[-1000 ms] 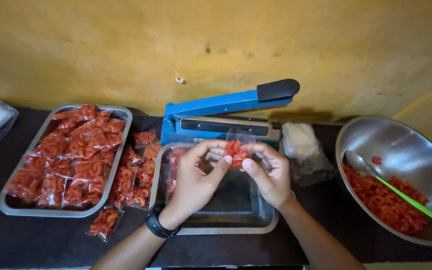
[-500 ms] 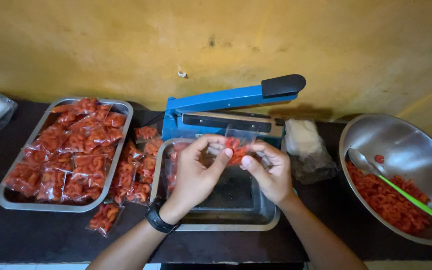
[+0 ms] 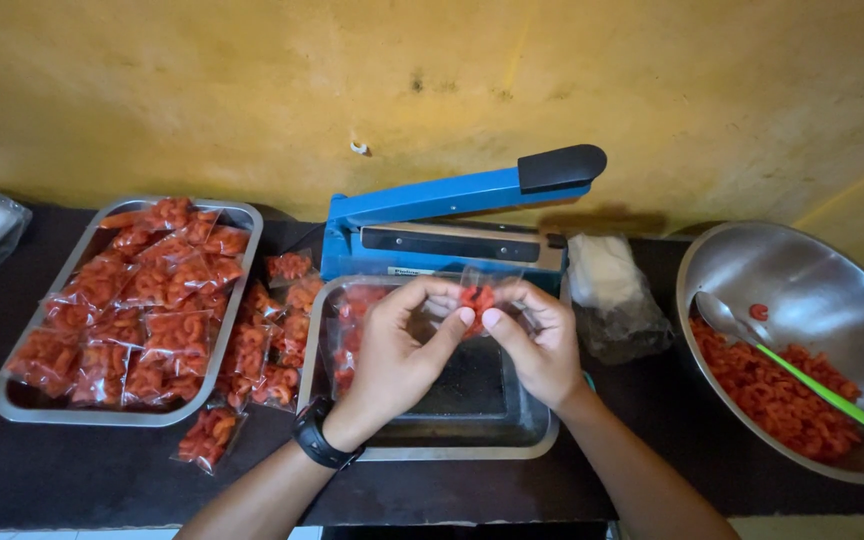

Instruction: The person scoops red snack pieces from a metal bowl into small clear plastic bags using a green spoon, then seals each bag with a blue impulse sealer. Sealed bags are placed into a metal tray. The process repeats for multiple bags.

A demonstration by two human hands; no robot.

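Small snack bag pinched between both hands over the middle tray

The left hand and right hand both grip a small clear bag of red snacks by the fingertips, at the left hand's 2 o'clock and the right's 10 o'clock, above the steel tray, the blue heat sealer at 12 o'clock.

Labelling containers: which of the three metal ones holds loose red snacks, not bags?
The round steel bowl at far right: loose red pieces with a green-handled spoon. The left tray holds sealed packets; the middle tray sits under both hands.
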